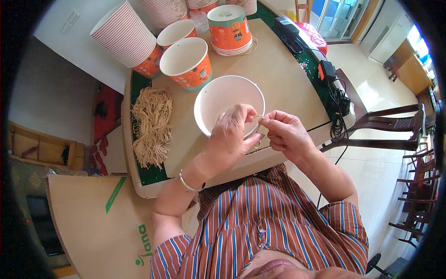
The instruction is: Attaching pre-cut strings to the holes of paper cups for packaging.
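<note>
A white-lined paper bucket (211,100) stands at the table's near side, its open mouth facing up. Over its right rim, both hands work with a thin beige cord (257,117) that forms a small loop. My left hand (230,132) has thumb and fingers closed on the cord, partly covering the bucket's mouth. My right hand (290,135) pinches the same cord from the right. Where the cord meets the bucket is hidden by the fingers. To the left lies a thick bundle of beige cords (152,125).
Orange paper buckets (190,69) stand at the back left, beside a tilted stack of nested buckets (125,37). Another orange bucket (230,35) sits upside down at the back. Black adapters and cables (339,100) line the right edge. A dark wooden chair (390,125) stands right of the table.
</note>
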A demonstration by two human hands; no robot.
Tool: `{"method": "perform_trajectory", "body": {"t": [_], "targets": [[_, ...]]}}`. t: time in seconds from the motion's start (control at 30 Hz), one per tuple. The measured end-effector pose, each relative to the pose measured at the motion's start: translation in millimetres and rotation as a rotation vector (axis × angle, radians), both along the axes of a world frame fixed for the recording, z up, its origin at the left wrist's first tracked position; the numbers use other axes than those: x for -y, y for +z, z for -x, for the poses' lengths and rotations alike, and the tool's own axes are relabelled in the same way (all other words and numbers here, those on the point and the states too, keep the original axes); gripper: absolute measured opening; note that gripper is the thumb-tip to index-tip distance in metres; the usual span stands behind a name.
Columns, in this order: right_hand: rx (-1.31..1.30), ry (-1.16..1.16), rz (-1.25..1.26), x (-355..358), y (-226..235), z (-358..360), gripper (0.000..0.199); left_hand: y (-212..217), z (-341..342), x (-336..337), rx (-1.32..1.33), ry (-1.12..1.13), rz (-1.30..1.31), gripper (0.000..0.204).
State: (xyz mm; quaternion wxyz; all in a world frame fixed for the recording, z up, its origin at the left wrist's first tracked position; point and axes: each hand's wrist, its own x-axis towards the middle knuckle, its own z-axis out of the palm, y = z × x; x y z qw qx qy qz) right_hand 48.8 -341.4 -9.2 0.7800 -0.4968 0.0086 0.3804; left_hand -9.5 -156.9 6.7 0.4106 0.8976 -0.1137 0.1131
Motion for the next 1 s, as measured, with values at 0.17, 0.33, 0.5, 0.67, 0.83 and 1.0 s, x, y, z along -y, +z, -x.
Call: {"method": "perform_trajectory", "body": {"t": [0.17,0.33,0.5,0.67,0.83,1.0], "targets": [[0.004,0.006,-0.018,0.3,-2.3,-0.7,0.011,-6.4,2.5,0.9,0.177,0.035,-0.161,0.036],[-0.026,0.028,-0.030,-0.6,-3.3,0.0,0.009,-3.4,3.8,3.4,0.246,0.076,-0.230,0.018],[-0.029,0.038,-0.038,0.6,-3.2,-0.9,0.009,-3.9,3.3,3.3,0.209,0.086,-0.166,0.015],[0.006,0.043,0.006,-1.6,-1.9,0.2,0.009,-7.2,1.8,0.3,0.199,0.080,-0.119,0.016],[0.086,0.045,0.008,-1.7,-2.3,1.4,0.008,-5.8,-1.2,1.2,0.440,0.065,-0.306,0.018],[0.109,0.024,0.066,-6.8,3.1,3.5,0.010,-5.8,-0.7,-0.1,0.424,0.058,-0.291,0.021]]}}
